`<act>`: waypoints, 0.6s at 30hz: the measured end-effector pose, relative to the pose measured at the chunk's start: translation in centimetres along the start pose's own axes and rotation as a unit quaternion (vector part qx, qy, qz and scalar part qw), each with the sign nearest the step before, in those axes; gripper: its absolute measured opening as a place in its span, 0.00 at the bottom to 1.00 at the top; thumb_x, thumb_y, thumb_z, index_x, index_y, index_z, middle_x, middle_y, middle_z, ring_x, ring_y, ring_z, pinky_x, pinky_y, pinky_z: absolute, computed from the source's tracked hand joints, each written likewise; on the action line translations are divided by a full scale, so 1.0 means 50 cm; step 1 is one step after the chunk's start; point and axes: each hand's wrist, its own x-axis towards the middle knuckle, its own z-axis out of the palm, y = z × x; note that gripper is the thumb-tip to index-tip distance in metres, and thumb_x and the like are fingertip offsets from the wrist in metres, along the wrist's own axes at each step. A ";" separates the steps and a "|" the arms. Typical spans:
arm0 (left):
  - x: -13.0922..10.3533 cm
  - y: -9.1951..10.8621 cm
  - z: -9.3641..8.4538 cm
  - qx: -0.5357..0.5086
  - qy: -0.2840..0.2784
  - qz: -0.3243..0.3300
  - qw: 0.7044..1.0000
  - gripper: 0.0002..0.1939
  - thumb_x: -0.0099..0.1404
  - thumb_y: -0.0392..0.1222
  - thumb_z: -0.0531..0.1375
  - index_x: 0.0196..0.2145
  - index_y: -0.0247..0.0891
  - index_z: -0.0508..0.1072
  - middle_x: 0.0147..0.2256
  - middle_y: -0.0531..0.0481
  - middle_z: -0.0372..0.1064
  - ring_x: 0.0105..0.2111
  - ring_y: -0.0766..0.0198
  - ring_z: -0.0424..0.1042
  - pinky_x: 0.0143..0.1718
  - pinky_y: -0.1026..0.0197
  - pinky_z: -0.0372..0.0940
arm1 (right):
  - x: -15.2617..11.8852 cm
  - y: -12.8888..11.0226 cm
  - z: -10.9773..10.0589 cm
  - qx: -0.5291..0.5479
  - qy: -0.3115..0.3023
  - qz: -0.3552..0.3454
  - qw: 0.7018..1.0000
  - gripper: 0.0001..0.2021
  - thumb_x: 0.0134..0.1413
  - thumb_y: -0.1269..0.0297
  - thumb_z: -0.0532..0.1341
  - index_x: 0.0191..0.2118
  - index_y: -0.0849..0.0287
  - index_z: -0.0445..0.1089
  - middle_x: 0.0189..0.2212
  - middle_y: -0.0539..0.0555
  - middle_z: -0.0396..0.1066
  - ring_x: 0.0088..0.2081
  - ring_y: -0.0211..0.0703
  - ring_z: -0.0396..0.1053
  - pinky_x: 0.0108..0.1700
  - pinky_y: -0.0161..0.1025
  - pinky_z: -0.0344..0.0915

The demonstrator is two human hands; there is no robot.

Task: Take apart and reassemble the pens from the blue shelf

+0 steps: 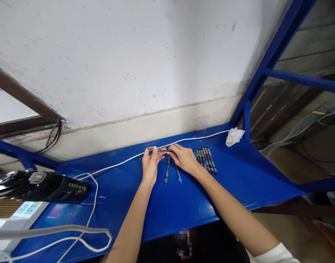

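Note:
Over the back of the blue table, both my hands are closed on one slim dark pen [162, 150], held level between them. My left hand [151, 162] pinches its left end between thumb and fingers. The fingers of my right hand [184, 157] grip the right end, which they partly cover. Below the hands, a dark pen [167, 171] and a blue-tipped pen [179, 174] lie apart on the table. Just right of my right hand, several dark pens [207, 160] rest side by side in a row, one with a light blue part at its left end.
A black bottle [60, 186] and a white power strip [25, 215] are at the left of the blue table [181, 208]. White cables [123, 160] run across the table and along its back. Crumpled white tissue [234, 136] sits near the right frame post [246, 118].

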 end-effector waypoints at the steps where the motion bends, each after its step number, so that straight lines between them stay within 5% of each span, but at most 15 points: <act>1: 0.000 0.000 0.000 0.000 0.001 0.002 1.000 0.20 0.68 0.59 0.68 0.43 0.42 0.69 0.44 0.41 0.84 0.43 0.55 0.84 0.43 0.58 0.71 | 0.000 0.000 0.001 0.002 0.002 0.002 1.000 0.12 0.79 0.55 0.55 0.48 0.54 0.72 0.44 0.55 0.78 0.39 0.45 0.75 0.33 0.36 0.56; 10: 0.008 0.005 -0.010 -0.016 0.079 0.027 0.996 0.21 0.66 0.59 0.70 0.42 0.43 0.68 0.40 0.45 0.84 0.39 0.59 0.83 0.40 0.61 0.69 | -0.002 0.003 0.001 0.037 0.010 0.026 0.999 0.12 0.77 0.52 0.58 0.46 0.55 0.72 0.43 0.55 0.80 0.37 0.45 0.76 0.35 0.36 0.59; 18: 0.000 0.007 0.000 0.004 0.030 0.020 0.999 0.20 0.67 0.58 0.69 0.42 0.42 0.69 0.42 0.42 0.84 0.41 0.57 0.84 0.41 0.59 0.70 | -0.001 0.000 0.004 0.022 -0.006 0.001 1.000 0.13 0.80 0.55 0.54 0.48 0.55 0.73 0.44 0.57 0.79 0.41 0.47 0.77 0.39 0.37 0.63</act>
